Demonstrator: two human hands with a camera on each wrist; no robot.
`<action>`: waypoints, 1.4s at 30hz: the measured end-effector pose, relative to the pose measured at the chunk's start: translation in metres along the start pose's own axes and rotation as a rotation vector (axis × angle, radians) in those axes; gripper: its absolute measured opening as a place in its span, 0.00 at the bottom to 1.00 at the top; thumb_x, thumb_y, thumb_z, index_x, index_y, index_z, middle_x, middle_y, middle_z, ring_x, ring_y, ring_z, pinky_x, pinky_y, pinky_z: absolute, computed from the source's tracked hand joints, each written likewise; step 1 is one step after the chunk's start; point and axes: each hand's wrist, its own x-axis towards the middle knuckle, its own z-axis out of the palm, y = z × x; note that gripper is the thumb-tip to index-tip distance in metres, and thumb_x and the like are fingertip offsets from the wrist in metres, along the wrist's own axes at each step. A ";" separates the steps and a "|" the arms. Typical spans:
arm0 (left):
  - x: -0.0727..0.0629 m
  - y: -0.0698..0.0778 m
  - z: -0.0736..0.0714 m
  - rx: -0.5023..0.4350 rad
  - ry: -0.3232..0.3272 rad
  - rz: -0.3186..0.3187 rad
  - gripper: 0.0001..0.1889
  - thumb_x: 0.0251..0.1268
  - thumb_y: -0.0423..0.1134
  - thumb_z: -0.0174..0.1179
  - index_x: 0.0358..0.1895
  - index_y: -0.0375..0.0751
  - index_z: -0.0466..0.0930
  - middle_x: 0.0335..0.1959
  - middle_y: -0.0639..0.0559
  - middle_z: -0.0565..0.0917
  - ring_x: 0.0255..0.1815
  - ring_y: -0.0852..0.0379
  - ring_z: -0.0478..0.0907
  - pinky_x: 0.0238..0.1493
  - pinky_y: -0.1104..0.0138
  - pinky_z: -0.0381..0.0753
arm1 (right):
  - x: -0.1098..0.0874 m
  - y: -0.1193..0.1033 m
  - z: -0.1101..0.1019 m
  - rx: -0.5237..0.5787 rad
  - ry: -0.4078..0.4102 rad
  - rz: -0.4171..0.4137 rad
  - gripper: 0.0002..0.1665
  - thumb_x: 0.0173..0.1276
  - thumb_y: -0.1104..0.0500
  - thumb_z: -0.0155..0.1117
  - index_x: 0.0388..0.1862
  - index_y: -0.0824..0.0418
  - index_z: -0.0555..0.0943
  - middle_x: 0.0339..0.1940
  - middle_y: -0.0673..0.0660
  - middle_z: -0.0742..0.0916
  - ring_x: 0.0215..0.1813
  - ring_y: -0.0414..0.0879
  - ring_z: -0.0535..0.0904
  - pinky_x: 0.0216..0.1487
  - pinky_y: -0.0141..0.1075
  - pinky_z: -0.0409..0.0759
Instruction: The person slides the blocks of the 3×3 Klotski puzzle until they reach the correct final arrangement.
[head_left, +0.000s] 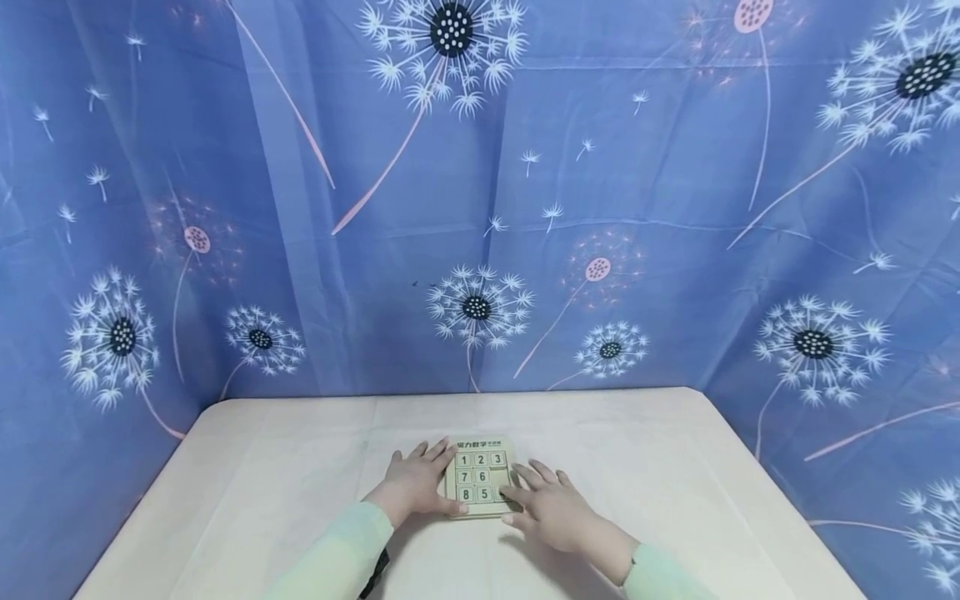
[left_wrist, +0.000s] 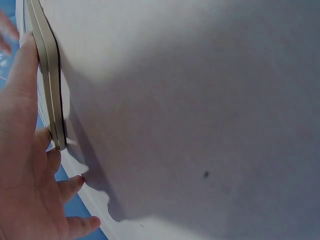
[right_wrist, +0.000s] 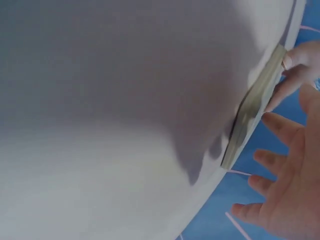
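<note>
A light wooden sliding number puzzle (head_left: 480, 512) lies flat on the table. Its top row reads 1, 2, 3, with 7 and 6 below and 8 and 5 in the bottom row; the slot under 3 is bare. My left hand (head_left: 416, 482) rests along the puzzle's left side, fingers spread and thumb at the near left corner. At the lower right tile (head_left: 500, 492), my right hand (head_left: 553, 508) touches with its index fingertip, which hides the number. Its other fingers extend past the right edge. The left wrist view shows the puzzle's side edge (left_wrist: 52, 75) beside the left thumb.
A pale cloth covers the table (head_left: 300, 467). Blue curtains (head_left: 390, 292) with dandelion prints hang behind it and on both sides. Near the left sleeve, a dark strap (head_left: 375, 575) shows.
</note>
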 end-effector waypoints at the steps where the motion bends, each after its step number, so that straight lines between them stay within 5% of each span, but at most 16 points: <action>1: 0.000 0.000 0.000 -0.001 0.000 -0.001 0.54 0.52 0.74 0.67 0.80 0.52 0.62 0.83 0.53 0.62 0.82 0.41 0.62 0.77 0.34 0.64 | -0.003 0.001 0.001 -0.003 -0.006 -0.004 0.33 0.73 0.37 0.59 0.67 0.56 0.80 0.77 0.65 0.74 0.79 0.72 0.64 0.71 0.78 0.63; 12: 0.000 0.000 -0.001 0.004 -0.001 -0.003 0.54 0.52 0.75 0.66 0.80 0.52 0.62 0.83 0.53 0.62 0.82 0.40 0.62 0.77 0.34 0.64 | 0.016 0.004 0.008 -0.037 0.058 0.025 0.32 0.73 0.39 0.60 0.65 0.58 0.82 0.75 0.66 0.76 0.77 0.71 0.67 0.70 0.76 0.66; 20: -0.001 0.001 -0.004 0.015 0.001 -0.002 0.54 0.52 0.75 0.66 0.80 0.52 0.62 0.83 0.53 0.62 0.82 0.41 0.62 0.77 0.35 0.64 | 0.015 -0.013 0.006 -0.044 0.007 -0.082 0.31 0.73 0.37 0.59 0.67 0.51 0.81 0.77 0.63 0.75 0.78 0.69 0.67 0.69 0.76 0.68; 25: 0.000 0.001 -0.003 0.012 -0.004 -0.004 0.54 0.52 0.74 0.67 0.80 0.52 0.62 0.83 0.53 0.62 0.82 0.40 0.62 0.77 0.34 0.64 | 0.010 -0.012 0.010 -0.046 -0.017 -0.072 0.30 0.73 0.36 0.59 0.68 0.46 0.81 0.78 0.61 0.74 0.79 0.67 0.66 0.70 0.75 0.67; 34: -0.001 0.001 -0.003 0.006 -0.027 -0.018 0.53 0.53 0.74 0.66 0.80 0.53 0.61 0.83 0.53 0.61 0.82 0.40 0.61 0.78 0.35 0.62 | -0.004 0.001 0.003 -0.026 0.001 -0.020 0.29 0.73 0.37 0.59 0.64 0.51 0.83 0.76 0.63 0.75 0.78 0.70 0.65 0.70 0.77 0.63; 42: -0.001 0.001 -0.002 0.013 -0.013 -0.014 0.53 0.52 0.75 0.66 0.80 0.53 0.62 0.83 0.54 0.62 0.82 0.41 0.62 0.78 0.35 0.63 | 0.014 -0.008 0.002 -0.010 0.040 -0.032 0.32 0.74 0.38 0.59 0.68 0.55 0.80 0.77 0.66 0.74 0.78 0.71 0.66 0.70 0.76 0.65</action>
